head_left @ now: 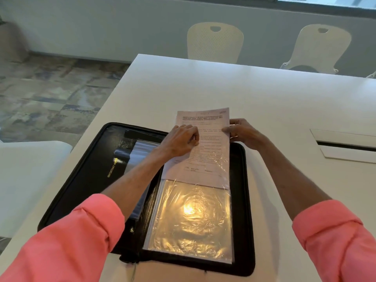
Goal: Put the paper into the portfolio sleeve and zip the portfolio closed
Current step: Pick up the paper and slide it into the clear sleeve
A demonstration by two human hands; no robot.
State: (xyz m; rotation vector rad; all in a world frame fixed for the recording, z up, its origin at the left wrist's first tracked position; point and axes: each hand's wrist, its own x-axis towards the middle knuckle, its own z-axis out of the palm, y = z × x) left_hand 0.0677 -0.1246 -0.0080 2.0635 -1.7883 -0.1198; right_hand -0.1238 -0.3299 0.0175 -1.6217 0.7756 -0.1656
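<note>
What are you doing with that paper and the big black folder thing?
A person in pink sleeves has a printed paper partway inside the clear sleeve of an open black portfolio on a white table. The left hand and right hand both grip the paper. Its lower part is under the plastic; the top sticks out. The portfolio is not zipped yet.

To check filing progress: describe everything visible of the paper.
The paper is a white sheet of small printed text, partly slid into the clear plastic sleeve of the open black portfolio; its top sticks out beyond. The left hand holds its left side, the right hand pinches its right edge.
</note>
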